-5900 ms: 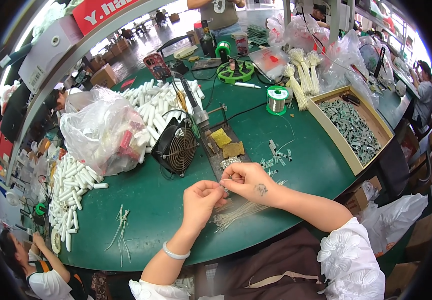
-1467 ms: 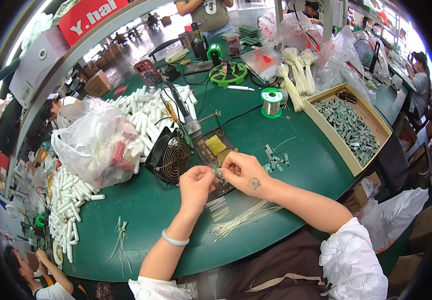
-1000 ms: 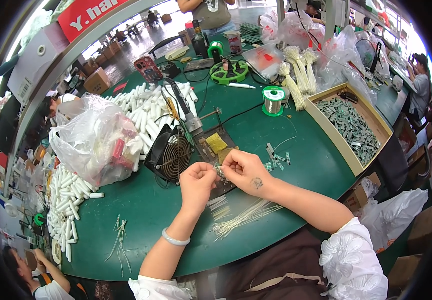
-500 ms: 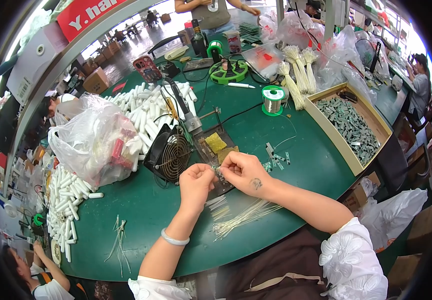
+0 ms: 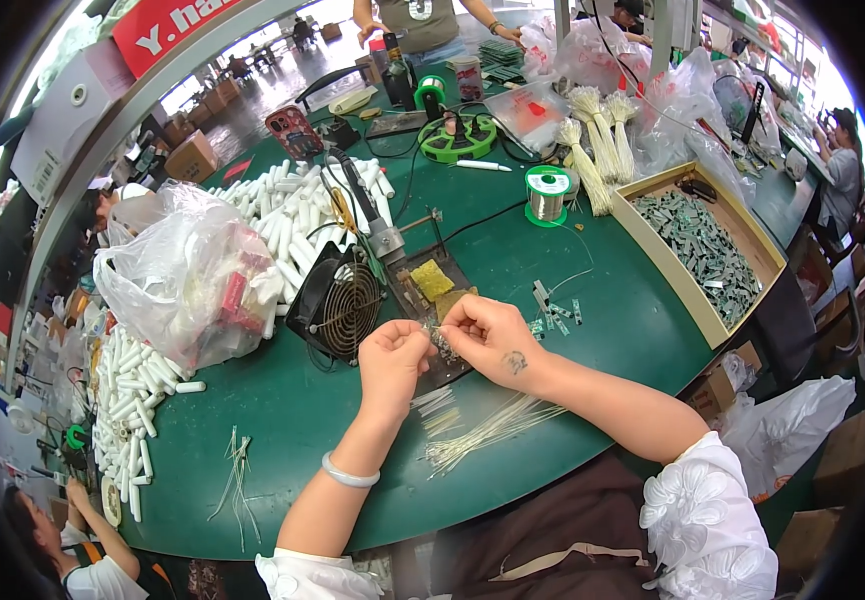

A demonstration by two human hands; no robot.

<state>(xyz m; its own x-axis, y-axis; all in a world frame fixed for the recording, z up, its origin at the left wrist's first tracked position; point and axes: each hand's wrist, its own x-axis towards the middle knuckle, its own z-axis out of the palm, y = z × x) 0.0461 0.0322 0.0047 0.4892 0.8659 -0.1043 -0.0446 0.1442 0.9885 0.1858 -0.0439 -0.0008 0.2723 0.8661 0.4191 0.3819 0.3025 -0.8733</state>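
Both my hands meet over the soldering stand (image 5: 443, 365) at the middle of the green table. My left hand (image 5: 395, 362) is closed in a pinch, and so is my right hand (image 5: 488, 342). Between the fingertips is something tiny that I cannot make out. Just beyond them lies a yellow sponge (image 5: 432, 281) under the tip of a clamped soldering iron (image 5: 385, 243). Thin pale wires (image 5: 483, 437) are spread on the table below my right wrist. A few small green circuit boards (image 5: 556, 318) lie right of my right hand.
A black fan (image 5: 341, 305) stands left of my hands. White tubes (image 5: 138, 385) are heaped at the left beside a plastic bag (image 5: 188, 280). A solder spool (image 5: 549, 197) and a carton of circuit boards (image 5: 643, 267) stand at the right. Co-workers sit or stand around.
My hands stay nearly in place, still pinched together, with a slight shift of the fingers. Across the table, the standing person's arms have moved.
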